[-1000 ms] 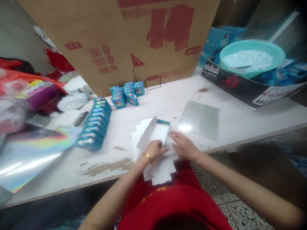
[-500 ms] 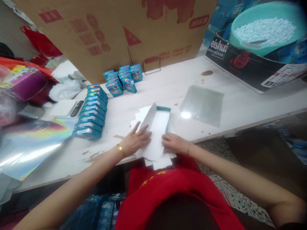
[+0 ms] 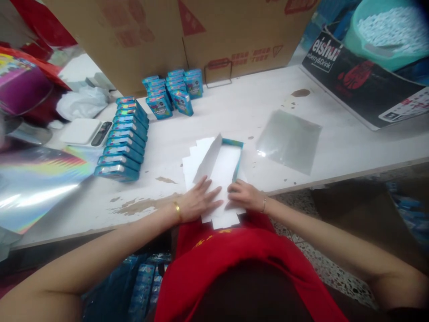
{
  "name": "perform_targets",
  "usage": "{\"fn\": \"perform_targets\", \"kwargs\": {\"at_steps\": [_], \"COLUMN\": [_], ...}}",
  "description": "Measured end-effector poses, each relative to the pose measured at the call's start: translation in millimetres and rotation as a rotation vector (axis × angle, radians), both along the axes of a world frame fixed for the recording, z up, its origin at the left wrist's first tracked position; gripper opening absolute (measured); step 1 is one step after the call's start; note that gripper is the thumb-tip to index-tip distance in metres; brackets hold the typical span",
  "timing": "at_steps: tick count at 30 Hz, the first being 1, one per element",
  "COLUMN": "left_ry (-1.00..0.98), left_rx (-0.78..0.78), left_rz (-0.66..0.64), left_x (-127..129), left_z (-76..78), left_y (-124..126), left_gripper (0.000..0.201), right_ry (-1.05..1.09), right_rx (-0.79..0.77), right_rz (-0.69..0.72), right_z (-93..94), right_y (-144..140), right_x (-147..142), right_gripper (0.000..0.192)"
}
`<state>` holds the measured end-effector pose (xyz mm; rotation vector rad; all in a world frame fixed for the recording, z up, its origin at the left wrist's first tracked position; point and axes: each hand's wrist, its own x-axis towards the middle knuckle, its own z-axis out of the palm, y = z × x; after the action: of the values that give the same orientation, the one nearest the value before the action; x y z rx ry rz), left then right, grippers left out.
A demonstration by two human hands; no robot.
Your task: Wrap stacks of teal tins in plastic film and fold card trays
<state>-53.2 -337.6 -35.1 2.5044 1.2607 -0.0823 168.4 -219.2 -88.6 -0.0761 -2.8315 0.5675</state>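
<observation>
My left hand [image 3: 197, 203] lies flat with its fingers spread wide, pressing down on the stack of white card sheets [image 3: 217, 179] at the table edge [image 3: 100, 230]. My right hand [image 3: 244, 197] is just beside it, fingers curled and pinching the near end of the top sheet, a half-folded box [image 3: 223, 163] with one side standing up and a blue rim.

I think the stack could slide off toward my lap, because some sheets already hang over the edge. The standing side could bend the wrong way if I push too hard.

I see about five or six sheets fanned out. Beyond my right hand lies one clear plastic sheet [image 3: 290, 141]. Beyond my left hand is a row of about nine blue boxes [image 3: 122, 138]. Farther off stands a bunch of about nine more small blue boxes [image 3: 174, 91], then one big brown carton [image 3: 208, 31].
</observation>
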Motion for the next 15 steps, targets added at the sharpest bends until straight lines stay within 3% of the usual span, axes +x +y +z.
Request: {"fn": "perform_targets", "kwargs": {"at_steps": [5,10,12,15], "left_ry": [0.03,0.074,0.095,0.029], "left_rx": [-0.011,0.031,0.073,0.085], "left_rz": [0.041,0.007,0.028,0.037], "left_x": [8.6,-7.5,-18.4,-27.6], "left_z": [3.1,26.1,31.7,27.6], "left_y": [-4.1,-0.5,4.7,12.9], "left_gripper": [0.065,0.063,0.05,0.021], "right_ry": [0.07,0.035,0.013,0.024], "right_rx": [-0.162,-0.113,-0.082,-0.064], "right_rz": [-0.105,-0.155,-0.122,-0.122], "right_z": [-1.7,0.2,1.0,0.7], "right_y": [-10.5,-7.7,-2.4,2.5], "right_x": [-4.3,-4.8,-3.3,-1.2], "right_gripper": [0.031,0.029,0.029,0.031]}}
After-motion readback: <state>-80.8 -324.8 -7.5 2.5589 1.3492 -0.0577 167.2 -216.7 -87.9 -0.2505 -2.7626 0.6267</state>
